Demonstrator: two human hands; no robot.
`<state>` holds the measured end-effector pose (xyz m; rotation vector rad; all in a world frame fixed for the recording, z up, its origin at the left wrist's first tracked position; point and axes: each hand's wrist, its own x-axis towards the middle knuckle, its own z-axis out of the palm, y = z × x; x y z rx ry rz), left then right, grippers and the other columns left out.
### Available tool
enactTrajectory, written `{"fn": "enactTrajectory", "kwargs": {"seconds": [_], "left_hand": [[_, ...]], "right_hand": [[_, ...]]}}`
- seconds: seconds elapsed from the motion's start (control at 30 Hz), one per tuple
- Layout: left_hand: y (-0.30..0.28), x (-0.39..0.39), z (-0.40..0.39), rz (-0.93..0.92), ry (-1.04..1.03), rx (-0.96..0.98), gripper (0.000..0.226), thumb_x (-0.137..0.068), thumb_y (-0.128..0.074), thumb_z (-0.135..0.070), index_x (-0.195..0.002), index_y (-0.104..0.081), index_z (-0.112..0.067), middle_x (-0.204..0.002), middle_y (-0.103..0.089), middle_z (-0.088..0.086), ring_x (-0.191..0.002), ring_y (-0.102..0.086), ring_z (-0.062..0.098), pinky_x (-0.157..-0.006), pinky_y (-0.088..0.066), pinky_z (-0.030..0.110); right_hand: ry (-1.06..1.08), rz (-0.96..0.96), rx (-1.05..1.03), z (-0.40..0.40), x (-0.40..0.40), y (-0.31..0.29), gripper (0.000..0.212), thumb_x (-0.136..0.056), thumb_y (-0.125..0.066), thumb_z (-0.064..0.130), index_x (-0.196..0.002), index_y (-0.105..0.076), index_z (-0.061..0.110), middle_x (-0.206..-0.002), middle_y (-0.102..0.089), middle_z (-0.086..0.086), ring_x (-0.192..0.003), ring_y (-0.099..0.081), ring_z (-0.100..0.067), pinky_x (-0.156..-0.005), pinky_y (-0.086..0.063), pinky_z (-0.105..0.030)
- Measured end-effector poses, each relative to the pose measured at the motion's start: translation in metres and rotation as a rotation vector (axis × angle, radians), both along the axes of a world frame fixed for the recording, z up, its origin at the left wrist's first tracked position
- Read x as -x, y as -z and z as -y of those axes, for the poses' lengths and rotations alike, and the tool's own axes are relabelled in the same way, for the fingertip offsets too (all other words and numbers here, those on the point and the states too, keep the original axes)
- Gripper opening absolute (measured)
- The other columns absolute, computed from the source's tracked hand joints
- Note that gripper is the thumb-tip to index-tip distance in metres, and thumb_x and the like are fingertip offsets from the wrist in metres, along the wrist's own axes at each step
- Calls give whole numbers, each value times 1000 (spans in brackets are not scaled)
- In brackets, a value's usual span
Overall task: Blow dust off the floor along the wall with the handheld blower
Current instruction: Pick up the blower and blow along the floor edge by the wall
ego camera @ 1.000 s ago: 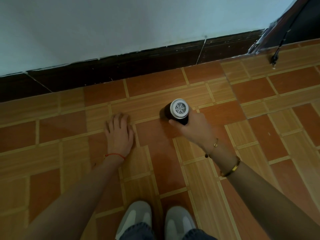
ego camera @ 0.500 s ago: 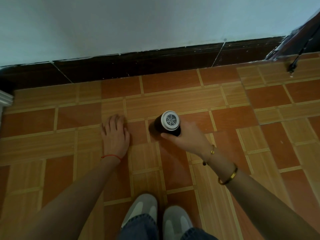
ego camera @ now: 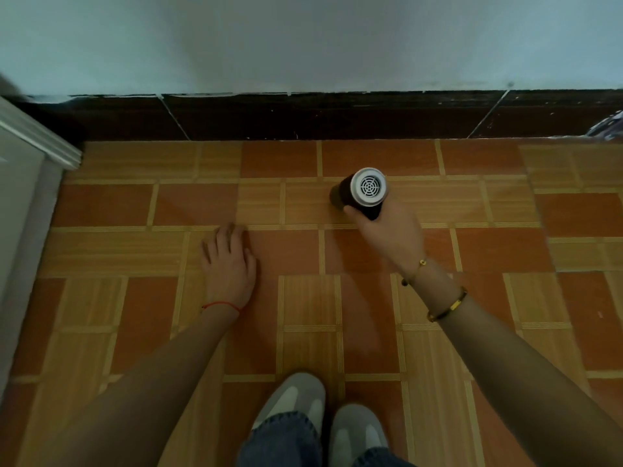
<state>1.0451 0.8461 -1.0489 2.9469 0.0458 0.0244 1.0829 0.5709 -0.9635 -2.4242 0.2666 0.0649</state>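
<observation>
My right hand [ego camera: 387, 234] grips the handheld blower [ego camera: 362, 192], a black cylinder whose grey rear intake grille faces the camera. Its nozzle end points down and away toward the floor [ego camera: 286, 251] in front of the wall [ego camera: 303, 38]. My left hand [ego camera: 229, 261] rests flat on the orange tiles, fingers straight, left of the blower. The dark skirting tiles [ego camera: 320, 116] run along the foot of the pale wall.
A white door frame or cabinet edge [ego camera: 37, 139] stands at the left, meeting the skirting. A patterned cloth [ego camera: 606, 128] shows at the right edge by the wall. My two grey shoes [ego camera: 323, 416] stand at the bottom centre.
The view has swung left along the wall: the cable at the right is out of sight, the white frame has come in at left. The blower stays in my right hand, my left stays flat.
</observation>
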Motion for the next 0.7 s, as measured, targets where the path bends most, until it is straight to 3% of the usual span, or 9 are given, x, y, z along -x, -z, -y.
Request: {"fn": "enactTrajectory", "kwargs": {"seconds": [0.13, 0.27, 0.37, 0.57, 0.7], "left_hand": [[0, 0, -9, -13, -34, 9, 46, -97, -44, -25, -141, -43, -10, -146, -43, 18, -133, -40, 38, -115, -25, 59], [4, -2, -16, -12, -86, 28, 53, -95, -30, -33, -141, -43, -10, -146, -43, 18, -134, -39, 38, -116, -23, 59], [6, -2, -18, -15, -90, 21, 55, -95, -29, -34, -143, -41, -10, -147, -41, 17, -136, -37, 37, -117, -22, 59], [10, -2, -18, 6, -87, 13, 51, -96, -33, -31, -144, -41, -12, -149, -40, 14, -139, -35, 34, -119, -18, 56], [12, -1, -18, 21, -91, 41, 50, -96, -39, -27, -143, -40, -13, -150, -38, 12, -141, -32, 33, -120, -15, 55]], "right_hand": [[-74, 2, 21, -24, -7, 6, 59, -83, -65, 54, -124, -57, 13, -106, -71, -2, -95, -66, -18, -63, -43, -20], [-192, -36, -36, -49, -9, 6, 57, -84, -65, 53, -125, -57, 15, -109, -70, -1, -100, -65, -17, -78, -55, -31], [-245, -34, -58, -62, -13, 7, 56, -83, -65, 54, -125, -57, 18, -109, -70, 2, -100, -65, -15, -79, -55, -32], [-152, 6, -62, -56, -33, 11, 58, -83, -65, 53, -127, -57, 16, -106, -71, 0, -97, -66, -17, -71, -50, -24], [-76, 72, -96, -53, -49, 8, 65, -84, -69, 45, -136, -48, 13, -119, -68, -2, -108, -63, -20, -77, -46, -22]]}}
